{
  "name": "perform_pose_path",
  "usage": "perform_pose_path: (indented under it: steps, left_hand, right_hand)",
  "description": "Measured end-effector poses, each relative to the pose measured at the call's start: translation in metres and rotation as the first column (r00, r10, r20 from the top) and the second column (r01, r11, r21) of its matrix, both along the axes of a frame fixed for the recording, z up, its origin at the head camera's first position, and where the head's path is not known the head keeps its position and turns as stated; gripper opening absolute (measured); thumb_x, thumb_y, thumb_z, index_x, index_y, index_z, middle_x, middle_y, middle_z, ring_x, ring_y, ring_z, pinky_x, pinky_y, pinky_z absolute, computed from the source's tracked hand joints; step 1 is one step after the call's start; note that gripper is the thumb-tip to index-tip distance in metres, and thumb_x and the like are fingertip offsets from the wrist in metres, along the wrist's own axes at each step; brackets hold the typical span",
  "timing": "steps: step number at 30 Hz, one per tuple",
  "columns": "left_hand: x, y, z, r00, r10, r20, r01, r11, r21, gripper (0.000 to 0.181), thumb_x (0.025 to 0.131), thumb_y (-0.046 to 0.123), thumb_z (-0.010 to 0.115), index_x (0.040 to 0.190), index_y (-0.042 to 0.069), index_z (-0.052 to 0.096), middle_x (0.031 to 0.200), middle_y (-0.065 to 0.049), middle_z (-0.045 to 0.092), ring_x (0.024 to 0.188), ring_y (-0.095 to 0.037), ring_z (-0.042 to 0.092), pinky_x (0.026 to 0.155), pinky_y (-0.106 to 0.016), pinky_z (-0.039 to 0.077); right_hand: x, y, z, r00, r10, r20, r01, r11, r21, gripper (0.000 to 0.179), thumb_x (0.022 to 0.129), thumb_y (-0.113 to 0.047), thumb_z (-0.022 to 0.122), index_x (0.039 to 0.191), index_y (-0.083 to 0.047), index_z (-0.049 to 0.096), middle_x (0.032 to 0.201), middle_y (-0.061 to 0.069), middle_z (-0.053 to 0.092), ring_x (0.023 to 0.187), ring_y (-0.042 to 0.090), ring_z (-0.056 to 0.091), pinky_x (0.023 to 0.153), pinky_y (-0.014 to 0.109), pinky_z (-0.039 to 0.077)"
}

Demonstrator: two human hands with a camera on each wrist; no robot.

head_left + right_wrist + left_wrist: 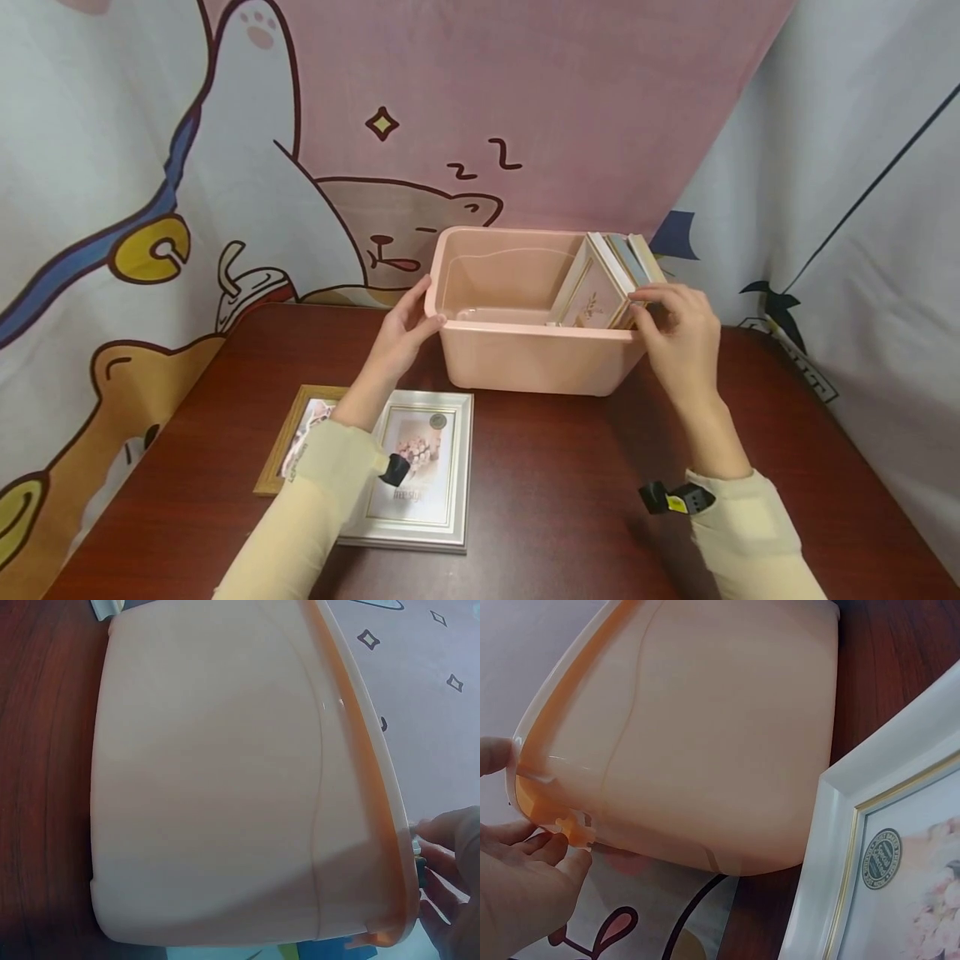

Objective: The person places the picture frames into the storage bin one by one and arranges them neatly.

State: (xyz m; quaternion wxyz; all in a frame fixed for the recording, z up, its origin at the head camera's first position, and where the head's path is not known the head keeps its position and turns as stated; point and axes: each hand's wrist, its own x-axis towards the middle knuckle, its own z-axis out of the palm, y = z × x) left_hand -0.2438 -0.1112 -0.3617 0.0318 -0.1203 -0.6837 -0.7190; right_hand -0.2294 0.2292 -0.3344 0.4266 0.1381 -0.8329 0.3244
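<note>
A pink plastic storage bin (536,358) stands on the table. My left hand (401,337) grips its left end, thumb over the rim and fingers curled beneath it, as the left wrist view also shows. At the opposite end, my right hand (682,333) pinches the edge of a picture frame at the front right corner. Several picture frames (592,296) lean together inside the bin's right side, the front one bearing a small plant print. The right wrist view has the right hand's fingers (442,862) at the rim, with the frames mostly hidden behind the bin wall.
A silver-white picture frame (459,467) lies flat in front of the bin, and a wooden-edged frame (273,458) is beside it, partly under my left forearm. The dark red table (555,500) backs onto a cartoon-printed curtain (585,108).
</note>
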Motion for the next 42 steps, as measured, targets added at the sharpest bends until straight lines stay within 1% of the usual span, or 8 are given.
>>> perform_pose_path:
  steps: [4, 18, 26, 29, 33, 37, 39, 42]
  left_hand:
    - [-0.001, 0.0, 0.0, 1.0, 0.002, -0.003, -0.002, 1.0, -0.005, 0.067, 0.097, -0.004, 0.055, 0.156, -0.001, 0.025, 0.165, -0.016, 0.023, 0.151, -0.032, 0.028, 0.124, -0.044, 0.027]
    - [-0.002, -0.001, -0.001, 1.0, -0.005, -0.011, 0.005, 1.0, -0.015, 0.068, 0.096, -0.002, 0.056, 0.156, -0.001, 0.025, 0.165, -0.017, 0.024, 0.15, -0.033, 0.031, 0.123, -0.044, 0.029]
    - [-0.002, -0.002, -0.002, 1.0, -0.005, 0.002, 0.005, 1.0, -0.015, 0.068, 0.096, -0.002, 0.056, 0.156, 0.0, 0.025, 0.165, -0.016, 0.025, 0.15, -0.034, 0.031, 0.122, -0.045, 0.03]
    - [-0.002, -0.001, -0.002, 1.0, -0.003, 0.0, 0.003, 1.0, -0.019, 0.068, 0.096, -0.002, 0.056, 0.157, 0.001, 0.025, 0.165, -0.015, 0.025, 0.15, -0.033, 0.031, 0.122, -0.045, 0.03]
    - [-0.002, -0.001, -0.001, 1.0, -0.002, -0.001, 0.002, 1.0, -0.019, 0.068, 0.096, -0.001, 0.056, 0.156, 0.0, 0.025, 0.164, -0.016, 0.026, 0.15, -0.033, 0.032, 0.123, -0.044, 0.029]
    - [-0.002, -0.001, -0.001, 1.0, 0.0, -0.001, 0.0, 1.0, -0.018, 0.067, 0.096, -0.001, 0.056, 0.156, 0.0, 0.026, 0.164, -0.016, 0.026, 0.149, -0.033, 0.032, 0.123, -0.044, 0.029]
    - [-0.002, -0.001, -0.001, 1.0, 0.002, -0.002, -0.002, 1.0, -0.024, 0.067, 0.096, -0.001, 0.056, 0.156, 0.001, 0.026, 0.164, -0.015, 0.026, 0.149, -0.033, 0.032, 0.123, -0.044, 0.029]
    - [-0.002, -0.001, -0.001, 1.0, 0.005, -0.002, -0.005, 0.999, -0.031, 0.067, 0.096, 0.0, 0.056, 0.157, 0.001, 0.026, 0.165, -0.015, 0.026, 0.15, -0.032, 0.032, 0.123, -0.044, 0.029]
  right_hand:
    - [0.003, -0.002, 0.0, 1.0, 0.002, -0.021, -0.002, 1.0, -0.015, 0.012, 0.084, 0.003, 0.072, 0.094, 0.0, 0.077, 0.099, 0.017, 0.074, 0.087, 0.029, 0.056, 0.076, 0.022, 0.032]
    - [0.013, -0.007, -0.005, 0.998, -0.001, -0.059, -0.001, 0.999, -0.034, 0.011, 0.086, -0.002, 0.069, 0.094, -0.002, 0.076, 0.096, 0.016, 0.074, 0.09, 0.034, 0.059, 0.076, 0.034, 0.039]
    - [0.018, -0.008, -0.008, 0.998, 0.029, -0.062, -0.031, 0.999, -0.036, 0.015, 0.087, -0.007, 0.066, 0.097, -0.001, 0.075, 0.09, 0.017, 0.074, 0.089, 0.034, 0.059, 0.076, 0.027, 0.038]
    - [0.019, -0.009, -0.011, 0.997, 0.049, -0.066, -0.051, 0.998, -0.034, 0.016, 0.087, -0.008, 0.066, 0.098, 0.001, 0.074, 0.089, 0.018, 0.073, 0.086, 0.034, 0.059, 0.075, 0.022, 0.038]
    - [0.019, -0.012, -0.015, 0.993, 0.078, -0.086, -0.082, 0.995, -0.051, 0.016, 0.085, -0.007, 0.067, 0.098, 0.0, 0.074, 0.088, 0.016, 0.074, 0.08, 0.023, 0.057, 0.071, 0.017, 0.035]
    - [0.019, -0.015, -0.018, 0.99, 0.099, -0.1, -0.105, 0.993, -0.059, 0.015, 0.084, -0.007, 0.068, 0.097, -0.001, 0.075, 0.089, 0.014, 0.075, 0.079, 0.014, 0.055, 0.068, 0.019, 0.037]
    - [0.019, -0.017, -0.019, 0.988, 0.114, -0.1, -0.12, 0.991, -0.056, 0.015, 0.084, -0.006, 0.068, 0.097, -0.001, 0.074, 0.091, 0.014, 0.075, 0.079, 0.021, 0.057, 0.07, 0.018, 0.039]
    - [0.02, -0.019, -0.02, 0.986, 0.137, -0.098, -0.143, 0.988, -0.054, 0.015, 0.084, -0.004, 0.068, 0.097, -0.001, 0.074, 0.091, 0.013, 0.074, 0.083, 0.025, 0.062, 0.075, 0.017, 0.043]
